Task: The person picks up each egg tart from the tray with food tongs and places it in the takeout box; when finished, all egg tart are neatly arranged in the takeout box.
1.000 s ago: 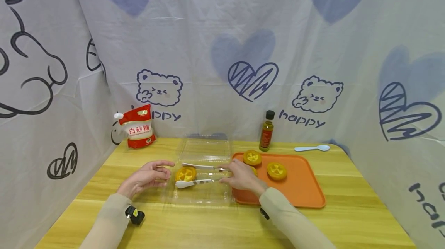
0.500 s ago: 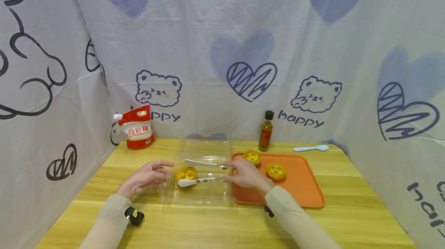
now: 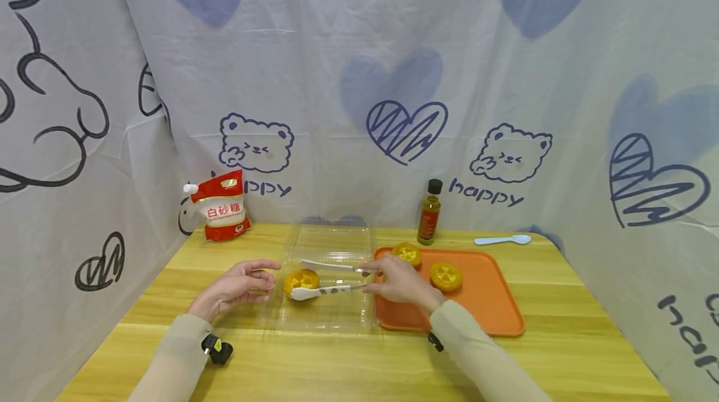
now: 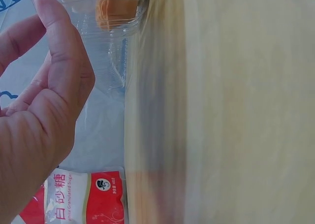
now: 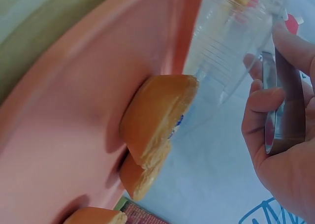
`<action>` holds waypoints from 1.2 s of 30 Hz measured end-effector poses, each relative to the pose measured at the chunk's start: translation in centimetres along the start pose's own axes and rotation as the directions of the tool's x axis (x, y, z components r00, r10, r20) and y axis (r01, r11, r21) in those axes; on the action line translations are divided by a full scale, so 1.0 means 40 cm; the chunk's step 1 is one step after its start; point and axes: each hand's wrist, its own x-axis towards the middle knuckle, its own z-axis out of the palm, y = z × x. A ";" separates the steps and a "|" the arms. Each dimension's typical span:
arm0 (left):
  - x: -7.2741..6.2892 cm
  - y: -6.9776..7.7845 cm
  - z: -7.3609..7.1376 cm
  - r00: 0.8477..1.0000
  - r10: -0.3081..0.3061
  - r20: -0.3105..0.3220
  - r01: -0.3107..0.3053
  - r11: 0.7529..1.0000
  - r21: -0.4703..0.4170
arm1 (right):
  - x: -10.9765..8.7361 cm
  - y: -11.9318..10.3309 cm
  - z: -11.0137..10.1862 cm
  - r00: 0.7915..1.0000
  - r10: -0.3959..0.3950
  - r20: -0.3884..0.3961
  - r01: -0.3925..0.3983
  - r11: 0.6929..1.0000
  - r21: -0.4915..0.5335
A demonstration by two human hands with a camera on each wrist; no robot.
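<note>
My right hand [image 3: 401, 282] holds metal tongs [image 3: 328, 291] with white tips. In the right wrist view their bent metal handle [image 5: 290, 106] lies between thumb and fingers. The tong arms are spread, one behind a round yellow-orange pastry [image 3: 301, 281] and one overlapping its near side. That pastry sits in the left part of a clear plastic box [image 3: 331, 318], whose lid [image 3: 331, 238] is folded back. Beside the box's left wall is my left hand [image 3: 241, 286], fingers loosely curved and holding nothing. Part of the pastry [image 4: 117, 7] shows through the box in the left wrist view.
An orange tray [image 3: 483, 308] right of the box bears similar pastries [image 3: 446, 277]; the right wrist view shows three. Behind stand a red-and-white sugar bag [image 3: 224, 207], a dark-capped bottle [image 3: 430, 213] and a light-blue spoon [image 3: 502, 240]. Printed cloth hangs around the table.
My right hand and the tongs have shifted slightly right; the tong tips were farther left around the pastry. The pastry stays in the box and my left hand has stayed in place.
</note>
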 end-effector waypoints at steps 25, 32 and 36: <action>0.002 -0.002 0.000 1.000 0.005 -0.018 -0.005 1.000 0.018 | 0.006 0.001 0.006 1.000 0.013 0.002 -0.013 0.999 -0.029; 0.002 -0.003 -0.001 1.000 0.010 -0.010 -0.010 1.000 0.013 | 0.008 -0.010 0.005 1.000 -0.016 0.004 0.016 0.995 -0.097; 0.000 -0.003 0.000 1.000 0.015 -0.008 -0.015 1.000 0.012 | 0.010 -0.015 0.014 0.999 -0.052 -0.012 0.050 0.988 -0.148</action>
